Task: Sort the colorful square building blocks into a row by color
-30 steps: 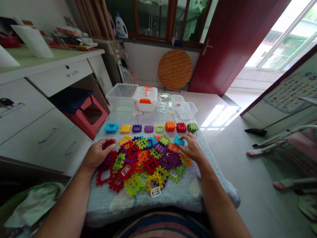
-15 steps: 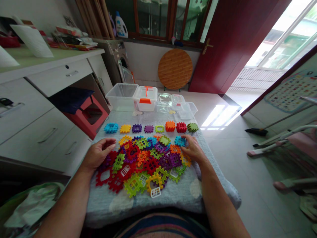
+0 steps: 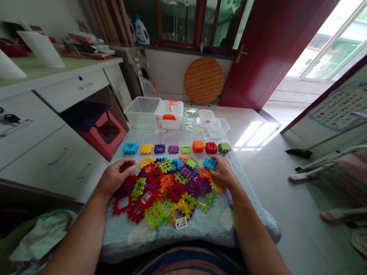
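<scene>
A heap of colourful plastic interlocking building tiles lies on the cloth-covered table, its pieces red, green, purple, orange, yellow and blue. At the heap's left edge rests my left hand, fingers loosely curved and the thumb a little apart, with nothing visible in it. My right hand has its thumb and fingers on a blue building tile at the heap's upper right. A white window-shaped piece lies at the near side. Behind the heap runs a row of tiles sorted by colour, from a blue stack to a green stack.
Along the far edge stand a clear open bin, a lidded box with orange clasps, and smaller clear containers. A red stool and white drawers are on the left. Pink-and-white chair parts stand at right.
The whole view has shifted very slightly to the right. Both hands and the tiles keep the same places relative to each other.
</scene>
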`<state>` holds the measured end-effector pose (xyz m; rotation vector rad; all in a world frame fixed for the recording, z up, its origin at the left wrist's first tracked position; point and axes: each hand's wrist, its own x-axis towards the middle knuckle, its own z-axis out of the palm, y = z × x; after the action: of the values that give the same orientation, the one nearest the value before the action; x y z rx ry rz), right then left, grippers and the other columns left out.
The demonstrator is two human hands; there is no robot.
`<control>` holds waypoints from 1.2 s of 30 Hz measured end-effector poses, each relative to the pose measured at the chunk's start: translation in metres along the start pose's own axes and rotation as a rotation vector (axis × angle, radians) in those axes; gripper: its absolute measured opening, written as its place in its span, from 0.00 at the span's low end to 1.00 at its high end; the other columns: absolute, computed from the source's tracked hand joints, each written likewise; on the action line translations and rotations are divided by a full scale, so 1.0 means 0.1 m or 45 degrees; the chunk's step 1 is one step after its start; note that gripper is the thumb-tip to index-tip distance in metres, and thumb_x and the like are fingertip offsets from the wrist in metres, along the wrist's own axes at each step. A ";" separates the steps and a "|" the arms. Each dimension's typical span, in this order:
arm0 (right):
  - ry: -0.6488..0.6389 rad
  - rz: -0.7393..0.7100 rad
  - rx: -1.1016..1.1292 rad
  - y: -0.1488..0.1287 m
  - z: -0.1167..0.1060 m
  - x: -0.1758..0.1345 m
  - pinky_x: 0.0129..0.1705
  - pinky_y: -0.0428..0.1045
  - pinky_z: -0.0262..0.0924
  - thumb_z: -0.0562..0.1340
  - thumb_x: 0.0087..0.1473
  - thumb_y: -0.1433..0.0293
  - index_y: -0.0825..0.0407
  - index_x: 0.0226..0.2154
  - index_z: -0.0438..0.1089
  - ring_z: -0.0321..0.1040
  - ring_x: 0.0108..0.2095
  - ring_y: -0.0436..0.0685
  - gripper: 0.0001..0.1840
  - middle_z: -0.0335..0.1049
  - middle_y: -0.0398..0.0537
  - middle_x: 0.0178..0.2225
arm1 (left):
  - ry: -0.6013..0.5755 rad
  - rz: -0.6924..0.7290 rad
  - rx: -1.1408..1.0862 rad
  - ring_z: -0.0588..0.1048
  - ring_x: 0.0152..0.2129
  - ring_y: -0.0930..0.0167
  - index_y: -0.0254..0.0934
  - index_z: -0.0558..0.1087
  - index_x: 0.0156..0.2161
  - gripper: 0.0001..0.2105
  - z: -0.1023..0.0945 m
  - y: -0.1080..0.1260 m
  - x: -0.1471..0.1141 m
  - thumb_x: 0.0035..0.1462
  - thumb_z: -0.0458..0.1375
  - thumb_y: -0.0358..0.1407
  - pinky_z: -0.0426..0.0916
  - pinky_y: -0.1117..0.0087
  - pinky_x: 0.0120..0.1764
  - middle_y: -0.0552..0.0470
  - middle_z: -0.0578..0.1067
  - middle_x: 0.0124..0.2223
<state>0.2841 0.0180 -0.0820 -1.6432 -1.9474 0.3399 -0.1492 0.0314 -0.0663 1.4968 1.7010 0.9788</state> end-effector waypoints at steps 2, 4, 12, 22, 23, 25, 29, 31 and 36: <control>0.066 -0.016 0.053 -0.04 0.00 0.01 0.54 0.61 0.58 0.63 0.44 0.71 0.51 0.50 0.66 0.65 0.49 0.64 0.27 0.70 0.53 0.47 | 0.148 0.097 0.160 0.76 0.44 0.57 0.37 0.75 0.43 0.21 -0.02 0.10 -0.02 0.48 0.60 0.49 0.70 0.56 0.51 0.47 0.78 0.45; 0.125 -0.067 0.129 -0.13 -0.01 0.02 0.55 0.62 0.58 0.63 0.44 0.71 0.51 0.51 0.64 0.65 0.50 0.64 0.28 0.70 0.53 0.48 | 0.342 0.262 0.321 0.73 0.49 0.56 0.39 0.74 0.43 0.18 -0.04 0.25 -0.07 0.52 0.58 0.48 0.67 0.56 0.56 0.47 0.75 0.49; -0.106 -0.404 0.246 -0.75 -0.06 0.11 0.57 0.63 0.59 0.61 0.46 0.74 0.51 0.57 0.59 0.64 0.53 0.65 0.34 0.68 0.55 0.51 | -0.355 0.643 0.371 0.68 0.57 0.57 0.40 0.70 0.55 0.25 0.41 1.04 -0.33 0.53 0.62 0.47 0.60 0.55 0.61 0.44 0.72 0.58; -0.217 -0.521 0.223 -1.04 0.00 0.08 0.58 0.64 0.59 0.60 0.45 0.77 0.51 0.62 0.52 0.63 0.56 0.66 0.40 0.66 0.59 0.54 | -0.627 0.843 0.707 0.74 0.49 0.58 0.38 0.69 0.55 0.27 0.92 1.36 -0.22 0.47 0.64 0.36 0.67 0.59 0.53 0.43 0.76 0.51; -0.213 -0.517 0.224 -1.05 0.01 0.07 0.58 0.65 0.58 0.60 0.45 0.77 0.52 0.63 0.51 0.62 0.56 0.66 0.41 0.65 0.60 0.55 | -0.629 0.830 0.725 0.75 0.48 0.58 0.38 0.70 0.54 0.26 0.93 1.37 -0.23 0.47 0.63 0.36 0.68 0.60 0.51 0.43 0.77 0.50; -0.207 -0.510 0.228 -1.06 0.03 0.06 0.59 0.65 0.58 0.60 0.44 0.77 0.52 0.64 0.49 0.61 0.57 0.67 0.44 0.64 0.61 0.56 | -0.604 0.816 0.773 0.76 0.45 0.58 0.39 0.70 0.53 0.25 0.95 1.38 -0.26 0.48 0.62 0.35 0.69 0.61 0.48 0.44 0.78 0.47; -0.209 -0.510 0.244 -1.08 0.05 0.04 0.60 0.66 0.57 0.59 0.44 0.78 0.49 0.66 0.45 0.61 0.58 0.66 0.48 0.64 0.58 0.57 | -0.542 0.829 0.878 0.77 0.42 0.57 0.39 0.72 0.49 0.22 0.99 1.38 -0.30 0.47 0.62 0.36 0.70 0.60 0.44 0.43 0.78 0.44; -0.190 -0.524 0.269 -1.04 0.01 0.04 0.61 0.66 0.57 0.61 0.46 0.77 0.49 0.67 0.44 0.60 0.59 0.66 0.48 0.63 0.59 0.59 | -0.520 0.838 0.898 0.76 0.41 0.58 0.39 0.72 0.47 0.20 0.99 1.37 -0.28 0.45 0.62 0.36 0.69 0.60 0.44 0.43 0.78 0.42; -0.007 -0.345 0.266 -0.66 -0.17 0.01 0.58 0.65 0.60 0.62 0.52 0.69 0.48 0.64 0.53 0.64 0.57 0.66 0.38 0.65 0.58 0.57 | -0.395 0.813 0.861 0.75 0.42 0.59 0.38 0.73 0.47 0.21 0.70 1.23 -0.08 0.44 0.62 0.39 0.69 0.61 0.46 0.43 0.76 0.44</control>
<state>0.2399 0.0021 -0.0330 -1.2313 -2.0308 0.4241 -0.0269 0.0391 0.0046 2.5823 1.4012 0.4019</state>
